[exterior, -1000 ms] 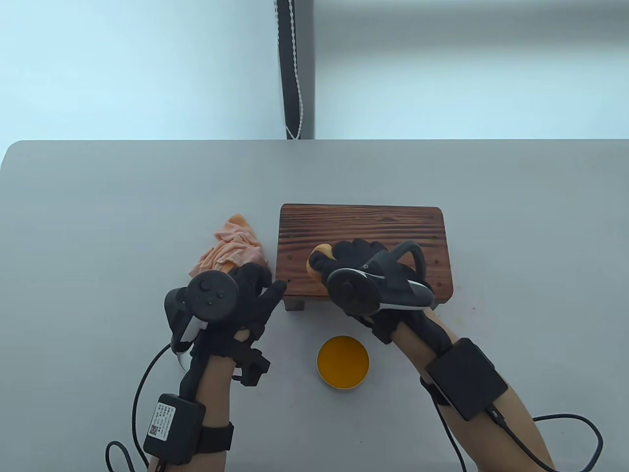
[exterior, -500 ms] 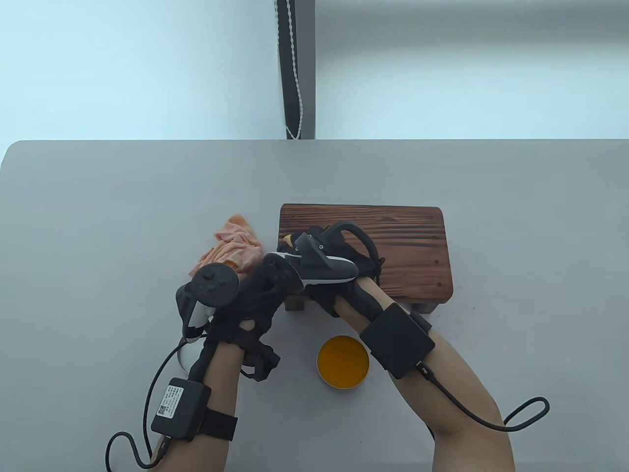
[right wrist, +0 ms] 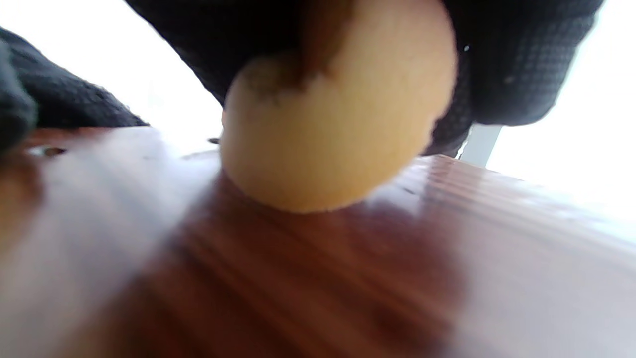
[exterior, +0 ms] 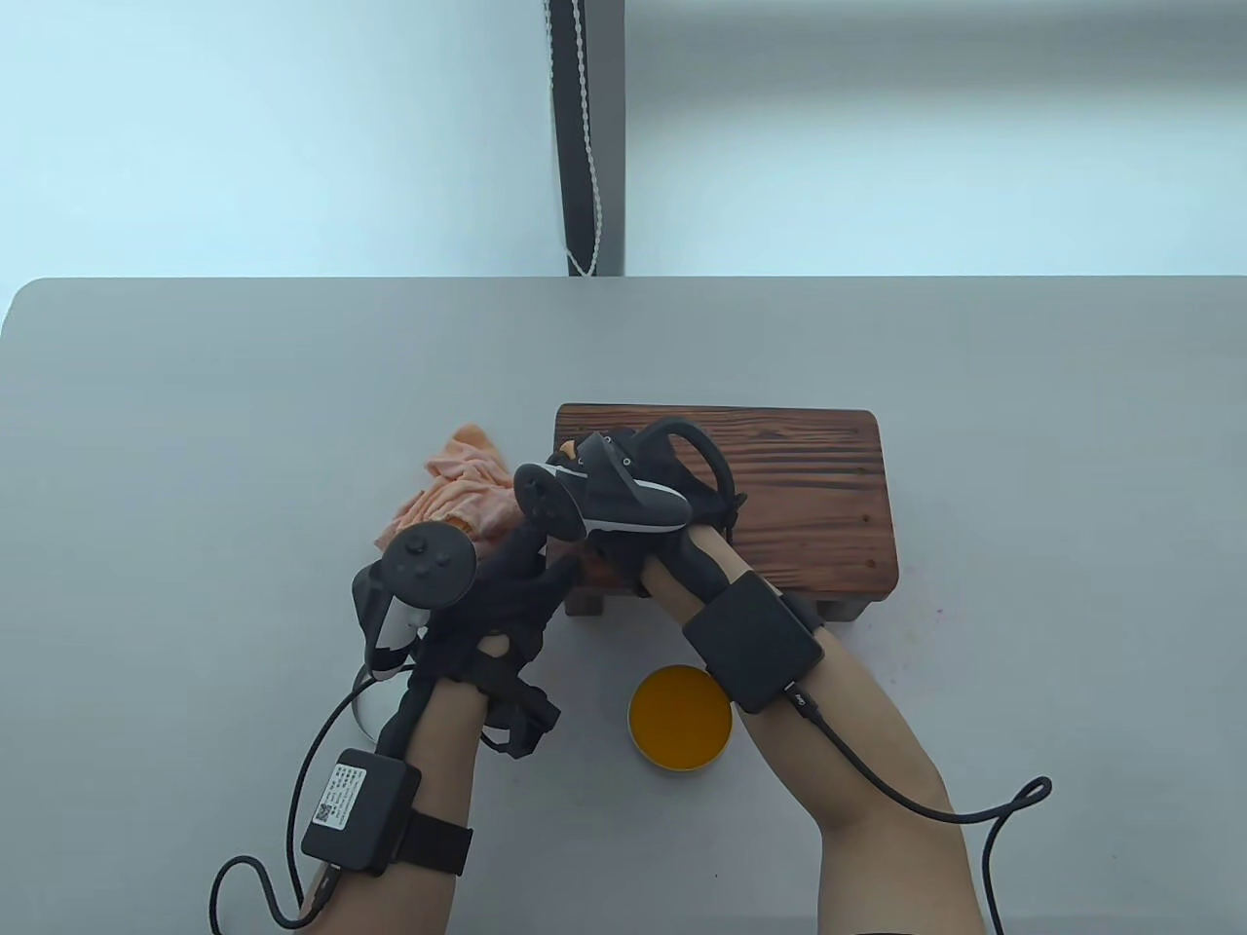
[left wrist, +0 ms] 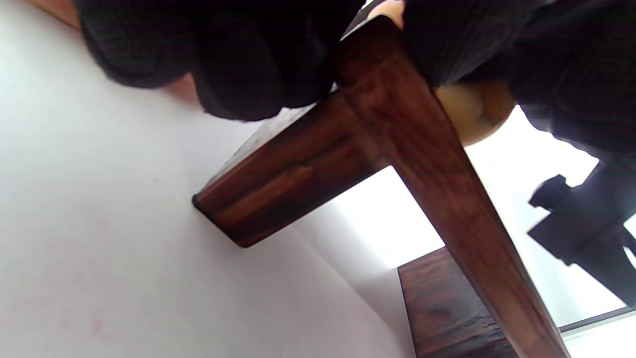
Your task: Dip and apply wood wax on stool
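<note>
The dark wooden stool (exterior: 789,487) stands in the middle of the table. My right hand (exterior: 594,467) is over the left part of its top, gripping a round yellow sponge (right wrist: 338,129) pressed flat on the wood (right wrist: 298,278). Only a sliver of the sponge (exterior: 565,454) shows in the table view. My left hand (exterior: 547,563) holds the stool's near-left corner, fingers (left wrist: 248,64) curled above the leg (left wrist: 278,194). The sponge (left wrist: 472,112) peeks over the stool's edge. An open tin of orange wax (exterior: 679,718) sits in front of the stool.
A crumpled orange cloth (exterior: 458,487) lies just left of the stool, behind my left hand. A silvery lid edge (exterior: 365,711) shows under my left wrist. Cables trail from both forearms towards the table's near edge (exterior: 623,916).
My right hand has slid the sponge from the front middle of the stool top leftwards and back to its left end. My left hand has closed in on the near-left corner.
</note>
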`<state>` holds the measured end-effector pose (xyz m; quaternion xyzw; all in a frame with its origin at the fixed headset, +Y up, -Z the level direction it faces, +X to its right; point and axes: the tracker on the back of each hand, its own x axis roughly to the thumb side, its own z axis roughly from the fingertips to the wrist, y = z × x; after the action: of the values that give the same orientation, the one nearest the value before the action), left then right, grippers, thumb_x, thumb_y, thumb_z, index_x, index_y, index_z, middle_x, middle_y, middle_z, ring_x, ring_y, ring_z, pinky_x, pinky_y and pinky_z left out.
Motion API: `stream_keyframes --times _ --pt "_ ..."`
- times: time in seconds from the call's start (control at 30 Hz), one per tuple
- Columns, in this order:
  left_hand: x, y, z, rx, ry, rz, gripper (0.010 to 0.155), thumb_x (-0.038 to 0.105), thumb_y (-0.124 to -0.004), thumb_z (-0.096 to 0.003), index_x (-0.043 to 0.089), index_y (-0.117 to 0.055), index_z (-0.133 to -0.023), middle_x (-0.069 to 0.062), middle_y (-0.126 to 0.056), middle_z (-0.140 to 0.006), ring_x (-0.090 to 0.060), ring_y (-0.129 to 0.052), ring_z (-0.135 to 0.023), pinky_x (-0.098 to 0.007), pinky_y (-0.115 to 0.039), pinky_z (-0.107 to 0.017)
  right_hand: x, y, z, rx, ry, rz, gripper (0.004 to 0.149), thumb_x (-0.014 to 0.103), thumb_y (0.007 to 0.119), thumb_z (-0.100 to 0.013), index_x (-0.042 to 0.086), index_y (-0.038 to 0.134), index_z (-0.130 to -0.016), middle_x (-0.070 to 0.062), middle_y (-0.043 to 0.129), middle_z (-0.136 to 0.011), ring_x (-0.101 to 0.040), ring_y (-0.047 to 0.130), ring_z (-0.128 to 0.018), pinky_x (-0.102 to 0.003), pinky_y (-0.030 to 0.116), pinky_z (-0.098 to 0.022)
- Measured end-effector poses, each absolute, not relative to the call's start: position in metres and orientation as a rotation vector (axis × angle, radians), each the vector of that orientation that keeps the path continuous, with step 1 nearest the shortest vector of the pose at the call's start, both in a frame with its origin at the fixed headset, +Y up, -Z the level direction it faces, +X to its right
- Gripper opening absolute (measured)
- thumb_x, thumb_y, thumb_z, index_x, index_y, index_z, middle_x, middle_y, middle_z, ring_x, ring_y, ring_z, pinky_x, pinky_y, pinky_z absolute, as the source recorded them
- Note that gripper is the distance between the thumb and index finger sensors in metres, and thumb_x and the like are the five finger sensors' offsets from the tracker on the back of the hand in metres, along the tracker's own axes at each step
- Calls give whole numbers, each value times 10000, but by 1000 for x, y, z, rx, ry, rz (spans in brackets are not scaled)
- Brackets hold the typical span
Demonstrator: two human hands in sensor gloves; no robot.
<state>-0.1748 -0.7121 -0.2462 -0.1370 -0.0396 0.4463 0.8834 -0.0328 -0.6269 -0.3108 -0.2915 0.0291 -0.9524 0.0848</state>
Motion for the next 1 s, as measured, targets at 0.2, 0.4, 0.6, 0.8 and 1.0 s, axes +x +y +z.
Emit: stream_keyframes --times 0.2,0.4,0.6,0.8,1.0 --pt "-175 -712 -247 -299 -75 952 857 463 -810 -568 -91 -525 -1157 -284 -861 -924 -447 -924 -720 -671 -797 -519 -30 -621 -285 -955 -46 -2857 408 226 931 -499 119 903 -892 -253 1027 -657 -387 1086 -497 -616 907 -457" --pt "-176 -711 -247 -299 -76 939 846 453 -807 -569 -96 -535 -1152 -288 -863 -911 -442 -925 -716 -673 -795 -523 -33 -627 -300 -865 92 -2923 389 237 927 -498 182 911 -883 -239 1027 -661 -373 1086 -496 -606 910 -455" --pt "-177 -711 -248 -309 -81 950 849 460 -808 -569 -93 -537 -1153 -279 -861 -923 -444 -925 -722 -675 -794 -524 -31 -626 -297 -819 99 -2792 402 225 916 -505 148 895 -899 -248 1026 -660 -378 1086 -491 -611 909 -451" --pt "-176 -710 -248 -291 -84 945 864 446 -831 -559 -95 -521 -1157 -288 -847 -948 -456 -916 -743 -681 -791 -530 -31 -623 -281 -914 21 -2831 401 220 932 -498 123 914 -887 -256 1026 -650 -387 1084 -484 -620 904 -453" --pt "-176 -710 -248 -291 -87 937 858 444 -822 -565 -91 -514 -1161 -288 -839 -962 -462 -912 -753 -686 -786 -535 -22 -626 -304 -821 74 -2881 392 233 918 -504 181 900 -893 -240 1025 -660 -371 1083 -489 -606 907 -452"
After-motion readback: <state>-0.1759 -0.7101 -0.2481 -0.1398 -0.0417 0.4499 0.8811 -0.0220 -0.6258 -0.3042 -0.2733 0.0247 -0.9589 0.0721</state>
